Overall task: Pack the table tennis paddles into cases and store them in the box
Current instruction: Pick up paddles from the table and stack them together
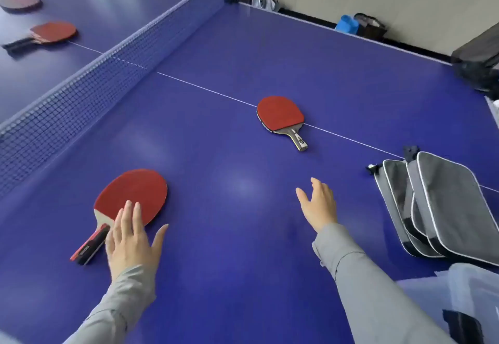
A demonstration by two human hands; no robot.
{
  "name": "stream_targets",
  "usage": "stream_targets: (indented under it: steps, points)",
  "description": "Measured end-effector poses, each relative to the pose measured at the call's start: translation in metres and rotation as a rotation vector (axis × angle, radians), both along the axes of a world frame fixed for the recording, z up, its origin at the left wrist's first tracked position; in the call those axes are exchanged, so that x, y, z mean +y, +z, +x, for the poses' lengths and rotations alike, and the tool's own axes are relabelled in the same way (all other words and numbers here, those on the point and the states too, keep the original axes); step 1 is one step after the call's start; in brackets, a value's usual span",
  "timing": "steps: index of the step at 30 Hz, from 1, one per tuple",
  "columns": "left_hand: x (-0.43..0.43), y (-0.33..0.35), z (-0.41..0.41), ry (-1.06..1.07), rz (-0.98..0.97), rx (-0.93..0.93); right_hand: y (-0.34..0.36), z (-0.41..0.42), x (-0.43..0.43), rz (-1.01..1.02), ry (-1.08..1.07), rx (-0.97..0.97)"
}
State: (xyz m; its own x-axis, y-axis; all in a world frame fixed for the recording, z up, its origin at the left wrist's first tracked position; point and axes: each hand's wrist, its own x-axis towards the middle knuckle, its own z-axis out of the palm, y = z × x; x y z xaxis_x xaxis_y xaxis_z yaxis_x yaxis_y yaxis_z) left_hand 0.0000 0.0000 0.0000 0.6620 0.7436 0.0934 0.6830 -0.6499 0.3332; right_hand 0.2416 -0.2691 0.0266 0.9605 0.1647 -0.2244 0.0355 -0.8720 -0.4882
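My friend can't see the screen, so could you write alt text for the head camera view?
A person's open left hand reaches over a red paddle on a blue table; the right hand hovers open. A second paddle lies mid-table, and grey cases lie at the right.

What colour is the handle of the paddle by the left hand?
The paddle handle is red and black, seen best in the head view.

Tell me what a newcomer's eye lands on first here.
The red paddle at near left stands out against the blue table, with the left hand laying straight fingers over its neck. A second red paddle lies on the white centre line, and a stack of grey cases sits at the right edge. The right hand is open above the table between them.
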Motion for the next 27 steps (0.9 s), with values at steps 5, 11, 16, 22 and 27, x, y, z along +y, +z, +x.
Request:
stream_targets:
  steps: [5,11,16,22,27]
  points:
    - [0.051,-0.028,-0.037,0.303,-0.072,0.013,-0.021,0.069,0.022,-0.05,-0.036,-0.065]
    - [0.087,-0.045,-0.053,0.336,-0.09,0.114,-0.044,0.137,0.048,-0.111,-0.084,-0.165]
    - [0.104,-0.048,-0.055,0.309,-0.251,0.051,-0.063,0.164,0.063,-0.207,-0.079,-0.258]
    - [0.114,-0.047,-0.059,0.244,-0.26,0.095,-0.068,0.171,0.072,-0.152,-0.095,-0.287]
    - [0.127,-0.048,-0.069,0.28,-0.384,0.093,-0.062,0.155,0.08,0.09,-0.156,-0.229]
